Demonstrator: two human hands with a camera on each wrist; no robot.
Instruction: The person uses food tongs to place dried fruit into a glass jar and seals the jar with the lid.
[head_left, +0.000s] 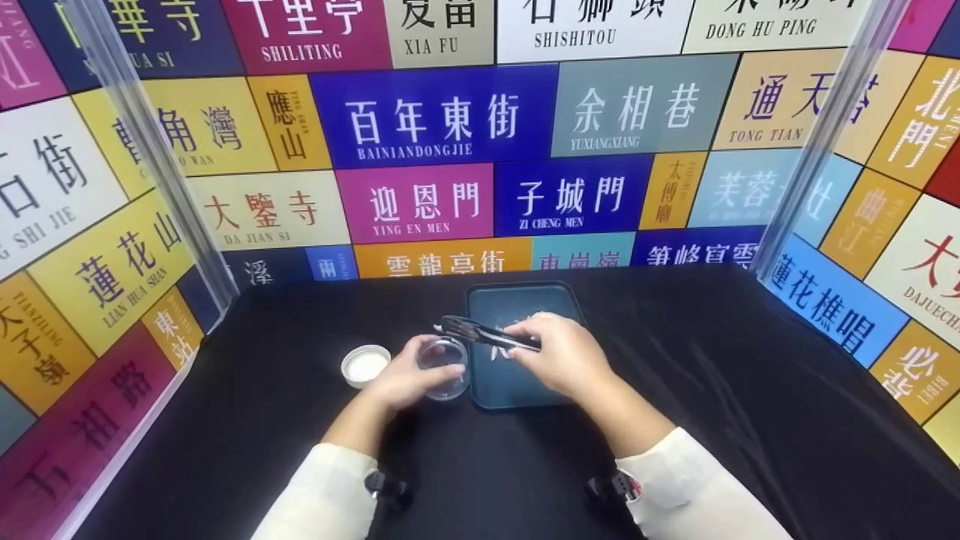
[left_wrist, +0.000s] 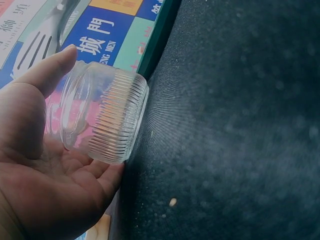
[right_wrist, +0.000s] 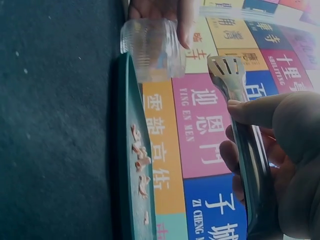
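Note:
My left hand (head_left: 401, 381) grips a clear ribbed glass jar (left_wrist: 112, 117) at the left edge of a dark green tray (head_left: 517, 390). The jar's mouth is uncovered, and its base is close to the black cloth. My right hand (head_left: 566, 356) holds metal tongs (right_wrist: 255, 175) over the tray, thumb on one side and fingers on the other. Their slotted tip (right_wrist: 227, 70) points left, above the jar's far side in the head view, with nothing visible in it. Several small pale, curled pieces (right_wrist: 142, 162) lie on the tray, partly hidden by the tongs and right hand.
A round white lid (head_left: 366, 365) lies on the black cloth (head_left: 487, 480) left of the left hand. One tiny pale crumb (left_wrist: 173, 202) lies on the cloth. Panels with printed signs (head_left: 435, 120) stand behind and at both sides, with clear corner posts.

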